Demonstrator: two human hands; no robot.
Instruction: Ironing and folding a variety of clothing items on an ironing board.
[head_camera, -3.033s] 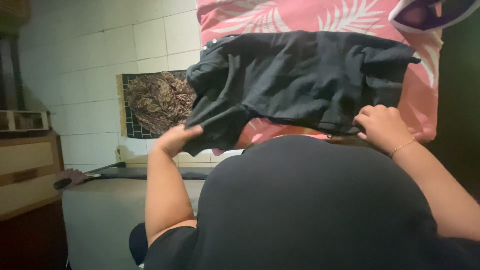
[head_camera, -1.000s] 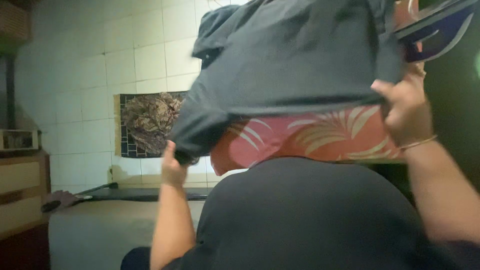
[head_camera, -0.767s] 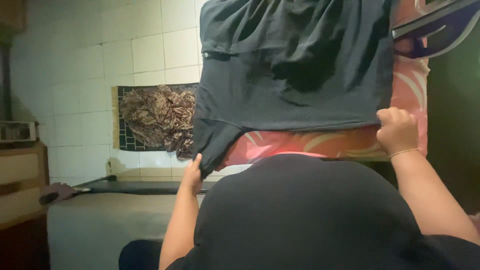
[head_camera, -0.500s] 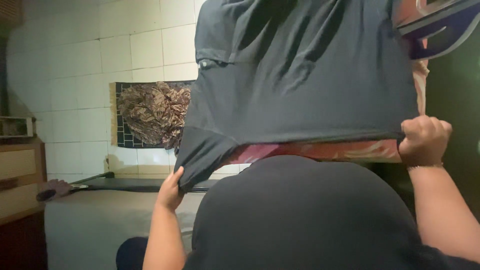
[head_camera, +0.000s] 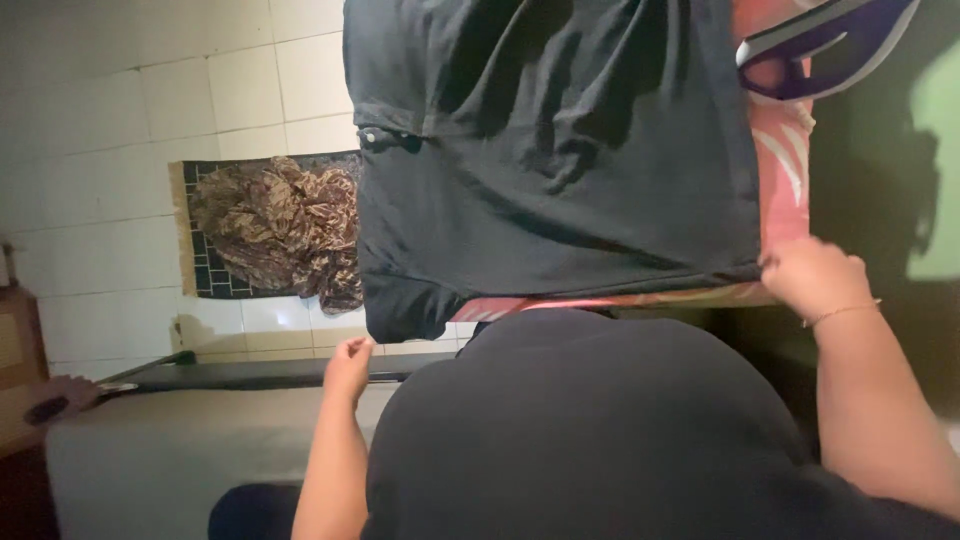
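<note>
A dark grey garment (head_camera: 560, 160) lies spread over a pink leaf-patterned padded surface (head_camera: 785, 150) in front of me. My right hand (head_camera: 812, 280), with a thin bracelet at the wrist, grips the garment's hem at its near right corner. My left hand (head_camera: 350, 365) hovers just below the hanging sleeve (head_camera: 400, 310), apart from it, with loosely curled fingers that hold nothing. My own dark-clothed body (head_camera: 600, 430) fills the lower middle of the view and hides the near edge of the surface.
A purple and white iron (head_camera: 830, 40) rests at the far right end of the padded surface. A crumpled brown patterned cloth (head_camera: 275, 225) lies on a dark mat on the white tiled floor. A grey flat surface (head_camera: 180, 450) and wooden furniture (head_camera: 15, 340) are at left.
I shook the garment up and laid it flatter over the pink surface. My left hand let go of the sleeve and dropped below it. My right hand still holds the hem.
</note>
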